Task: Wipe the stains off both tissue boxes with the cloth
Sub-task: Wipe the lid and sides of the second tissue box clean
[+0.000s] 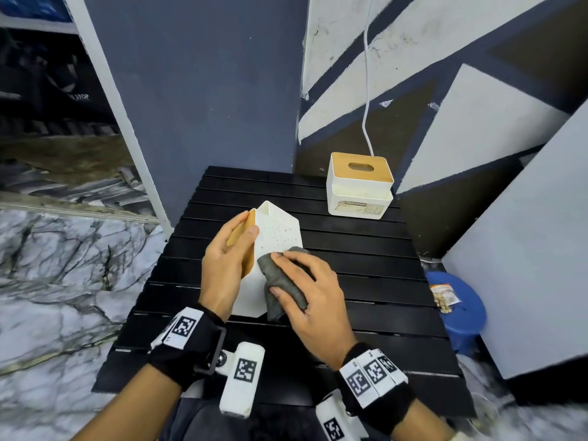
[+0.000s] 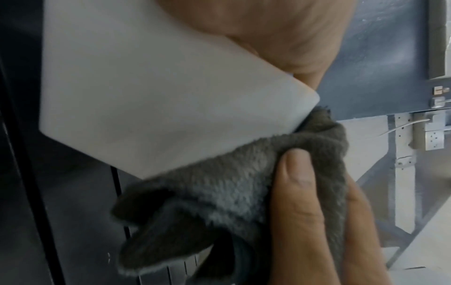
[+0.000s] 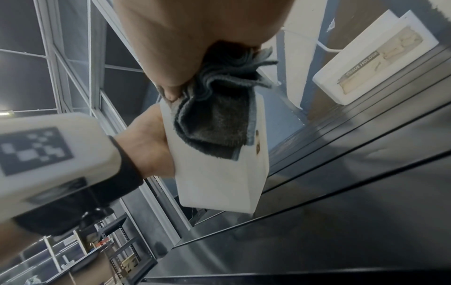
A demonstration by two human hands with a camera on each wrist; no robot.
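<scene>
grey cloth [image 1: 283, 283] bunched under r hand [image 1: 313, 300], box [image 1: 276, 232] face part-hidden

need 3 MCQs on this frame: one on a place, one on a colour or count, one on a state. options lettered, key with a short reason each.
1. Where is the second tissue box?
A. far right part of the black table
B. on the blue stool
C. in the left hand

2. What colour is the cloth?
A. white
B. grey
C. blue

3. How is the spotted tissue box held?
A. lying flat, untouched
B. tilted, gripped by the left hand
C. stacked on the other box

Key:
1 A, it stands on the slats near the wall.
2 B, the grey cloth is bunched in the right hand.
3 B, thumb and fingers clasp its wooden end while the cloth presses its face.
</scene>
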